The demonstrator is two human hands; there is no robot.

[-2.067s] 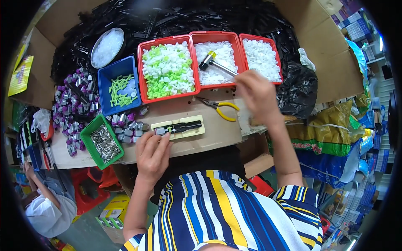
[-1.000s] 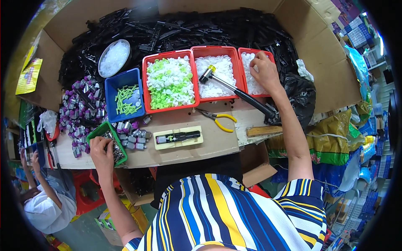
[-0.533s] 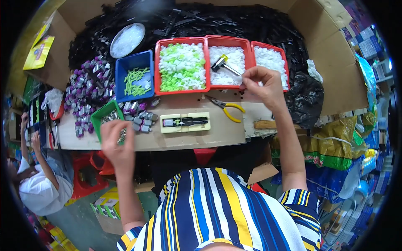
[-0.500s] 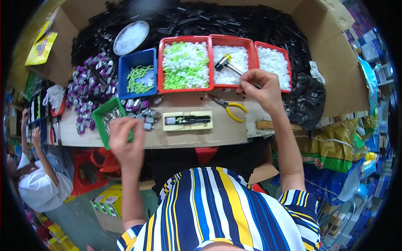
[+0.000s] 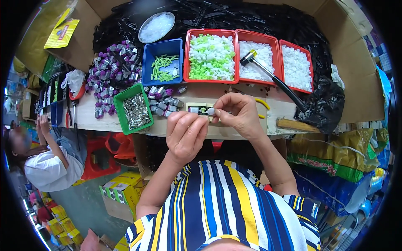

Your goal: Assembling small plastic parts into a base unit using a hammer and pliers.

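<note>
A cream holding block lies at the bench's front edge with a dark part with a silver-purple end set in it. Over its right end, my right hand pinches at a small whitish round piece with thumb and forefinger. My left hand is closed at the block's near side, fingers curled together; whatever its fingertips hold is hidden. Right of them lies a small hammer, its head on the white pieces and its black handle reaching the bench. Yellow-handled pliers are partly hidden behind my right hand.
A green tray of metal pins, a blue tray of green pieces and red trays of white and green caps line the bench. Purple-silver parts heap at left; a wooden stick lies right. Another person sits far left.
My right hand has let go of the hammer, which now lies across the tray and bench. Both hands have come together at the cream block, the left from beside the green tray.
</note>
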